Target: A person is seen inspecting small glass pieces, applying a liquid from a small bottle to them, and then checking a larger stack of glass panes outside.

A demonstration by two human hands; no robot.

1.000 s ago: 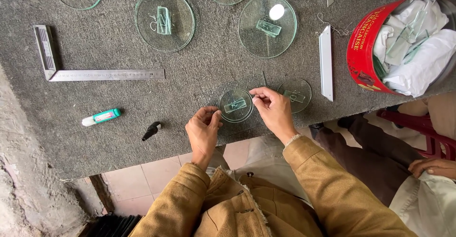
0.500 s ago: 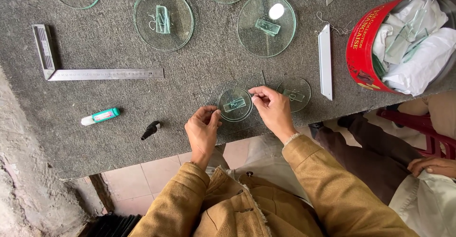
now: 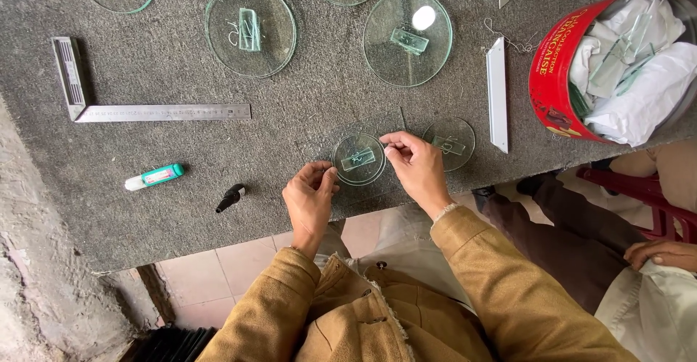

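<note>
A small round glass disc (image 3: 359, 159) with a little rectangular glass piece on it lies near the front edge of the grey carpeted table (image 3: 290, 122). My left hand (image 3: 311, 198) touches its left rim with thumb and fingertips. My right hand (image 3: 415, 167) pinches its right rim from the other side. A second small glass disc (image 3: 451, 143) lies just right of my right hand. Both arms wear tan sleeves.
Larger glass discs (image 3: 250, 29) (image 3: 408, 37) lie farther back. A steel square ruler (image 3: 109, 108), a green-and-white tube (image 3: 154, 177) and a small black tool (image 3: 229, 198) sit to the left. A glass strip (image 3: 496, 93) and a red tin (image 3: 559, 79) with cloth stand right. Another person's hand (image 3: 659, 253) rests at right.
</note>
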